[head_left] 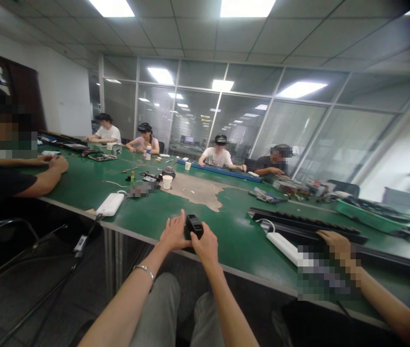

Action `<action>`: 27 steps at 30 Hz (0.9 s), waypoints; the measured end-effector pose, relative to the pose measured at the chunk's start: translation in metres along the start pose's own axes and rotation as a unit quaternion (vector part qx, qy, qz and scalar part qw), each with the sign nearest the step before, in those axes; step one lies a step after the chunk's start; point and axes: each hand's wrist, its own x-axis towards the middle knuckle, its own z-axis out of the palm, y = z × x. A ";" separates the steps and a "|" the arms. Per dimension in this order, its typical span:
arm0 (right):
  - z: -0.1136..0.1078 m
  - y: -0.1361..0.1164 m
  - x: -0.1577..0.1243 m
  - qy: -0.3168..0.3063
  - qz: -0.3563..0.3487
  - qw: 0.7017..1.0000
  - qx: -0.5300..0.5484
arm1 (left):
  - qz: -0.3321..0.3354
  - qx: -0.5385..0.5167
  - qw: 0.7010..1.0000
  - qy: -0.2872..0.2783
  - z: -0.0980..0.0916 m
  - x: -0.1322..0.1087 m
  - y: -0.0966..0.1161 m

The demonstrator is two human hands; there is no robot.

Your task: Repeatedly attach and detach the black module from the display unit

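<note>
A small black box-shaped device (193, 225) is held up over the near edge of a long green table (234, 231). My right hand (205, 245) is closed round its lower part. My left hand (174, 232) rests against its left side with the fingers stretched upward and apart. A thin bracelet sits on my left wrist. My knees in grey trousers show below the table edge.
A white power strip (110, 204) lies to the left, another (281, 244) to the right beside long black trays (306, 224). A neighbour's hand (335, 242) rests at right. Several other people sit round the table, with cups, tools and a worn patch (198, 191) mid-table.
</note>
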 end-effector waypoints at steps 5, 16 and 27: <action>0.009 0.006 0.000 -0.001 -0.021 1.000 -0.013 | -0.011 0.000 1.000 -0.011 -0.003 -0.001 0.003; 0.025 0.020 -0.006 0.021 -0.040 0.999 0.019 | -0.010 -0.004 1.000 -0.009 -0.005 -0.002 0.004; -0.009 0.000 0.018 0.070 0.038 0.991 0.109 | 0.001 -0.004 1.000 0.001 0.000 0.001 -0.001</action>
